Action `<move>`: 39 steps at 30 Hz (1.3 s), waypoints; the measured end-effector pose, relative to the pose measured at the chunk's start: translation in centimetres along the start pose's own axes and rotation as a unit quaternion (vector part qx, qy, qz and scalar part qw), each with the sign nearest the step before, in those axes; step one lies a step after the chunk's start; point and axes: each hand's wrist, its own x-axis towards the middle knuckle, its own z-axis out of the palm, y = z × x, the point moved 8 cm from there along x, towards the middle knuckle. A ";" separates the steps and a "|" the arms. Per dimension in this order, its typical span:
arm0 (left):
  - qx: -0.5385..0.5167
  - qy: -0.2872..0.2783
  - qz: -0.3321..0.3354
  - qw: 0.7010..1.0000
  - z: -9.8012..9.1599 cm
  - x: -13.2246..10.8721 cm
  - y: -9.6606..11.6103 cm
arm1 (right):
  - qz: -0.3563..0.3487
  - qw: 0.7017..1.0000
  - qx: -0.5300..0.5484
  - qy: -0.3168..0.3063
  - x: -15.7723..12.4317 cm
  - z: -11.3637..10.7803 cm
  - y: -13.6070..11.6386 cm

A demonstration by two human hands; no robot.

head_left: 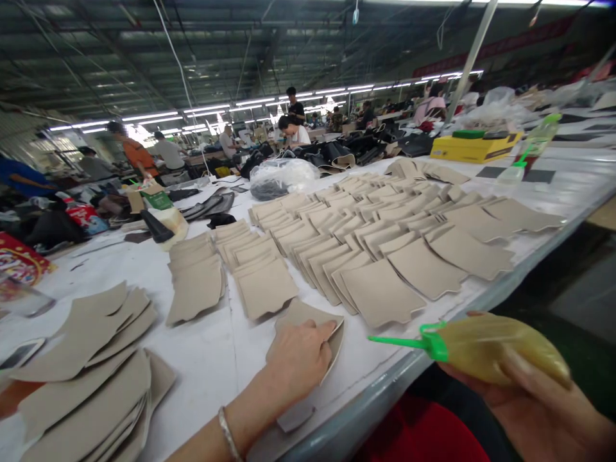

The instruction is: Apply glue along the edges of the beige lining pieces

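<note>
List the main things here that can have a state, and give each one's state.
Squeeze bottle: held nearly level in right hand, green nozzle fitted.
Beige piece: under left hand, right edge raised.
Rows of pieces: overlapping.
Loose pile: unevenly stacked.
Plastic bag: bunched up.
Yellow box: green item on top.

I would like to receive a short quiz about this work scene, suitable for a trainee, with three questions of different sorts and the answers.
1. Multiple choice: what does the right hand hold?
a) a black leather strip
b) a yellowish plastic bottle with a thin green nozzle
c) a red cardboard box

2. True or false: the left hand touches a flat beige sheet-like piece.

3. Short answer: does the tip of the nozzle touch this piece?

Key:
1. b
2. True
3. No; some white table surface shows between them.
</note>
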 end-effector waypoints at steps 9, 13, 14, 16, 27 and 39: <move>0.026 0.005 -0.012 1.000 0.1 -0.3 0.7 | -0.173 0.939 -0.274 -0.113 -1.4 4.9 -0.5; 0.018 0.011 -0.014 1.000 0.4 -0.3 0.6 | -0.224 0.905 -0.326 -0.157 -1.6 6.0 -0.1; 0.015 0.015 -0.015 1.000 0.3 -0.4 0.5 | -0.231 0.899 -0.333 -0.168 -1.6 6.3 0.0; 0.012 0.021 -0.014 1.000 0.3 -0.4 0.4 | -0.247 0.888 -0.342 -0.182 -1.6 6.7 -0.2; 0.002 0.019 -0.011 1.000 0.3 0.0 -0.1 | -0.280 0.867 -0.355 -0.209 -1.9 7.2 -0.7; 0.005 0.014 -0.010 1.000 0.7 -0.2 -0.1 | -0.283 0.842 -0.387 -0.246 -1.6 7.8 0.1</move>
